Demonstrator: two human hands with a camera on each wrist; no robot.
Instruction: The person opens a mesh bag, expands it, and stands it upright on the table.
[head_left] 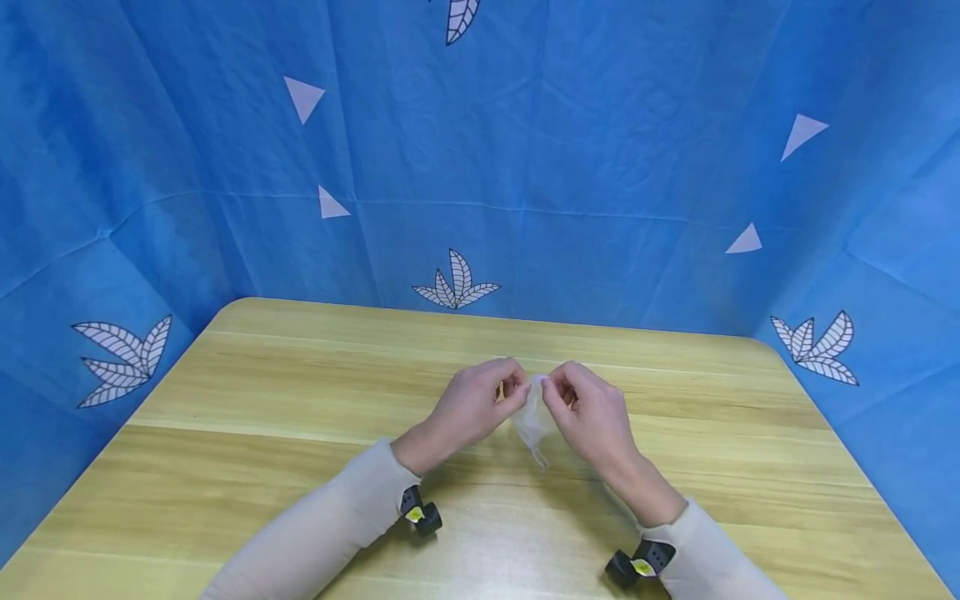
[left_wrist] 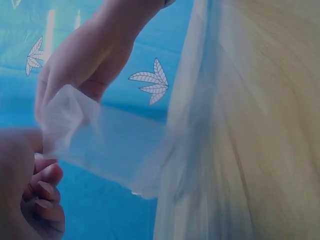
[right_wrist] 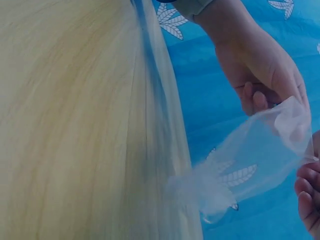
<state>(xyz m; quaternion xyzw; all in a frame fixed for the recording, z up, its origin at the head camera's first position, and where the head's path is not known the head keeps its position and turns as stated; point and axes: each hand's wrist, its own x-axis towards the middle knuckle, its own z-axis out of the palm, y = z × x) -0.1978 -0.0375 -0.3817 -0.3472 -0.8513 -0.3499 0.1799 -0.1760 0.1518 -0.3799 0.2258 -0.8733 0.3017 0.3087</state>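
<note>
Where the blue backdrop closed off the far side and both flanks, it stood as the largest thing in sight, printed with white leaves and triangles and meeting the table along its far edge and its rounded far corners. The table, pale wood with long grain, ran wide to left and right of the hands, with bare board on either side and a broad strip of it between the hands and the far edge; the near edge lay out of view below the forearms. Two sleeves, light beige, came in from the near side, each with a small black camera mount at the wrist. The left hand and the right hand met above the middle of the table, almost touching. Between them hung the bag, a small, thin, clear plastic one, held up off the board with its lower end drooping toward the wood. The left hand's fingers were curled, thumb and fingertips pinching the bag's top edge on its side; the right hand's fingers were likewise bent, pinching the opposite side of that edge. In both wrist views the film stretched taut between the two pinches, its loose tail crumpled close to the table.
</note>
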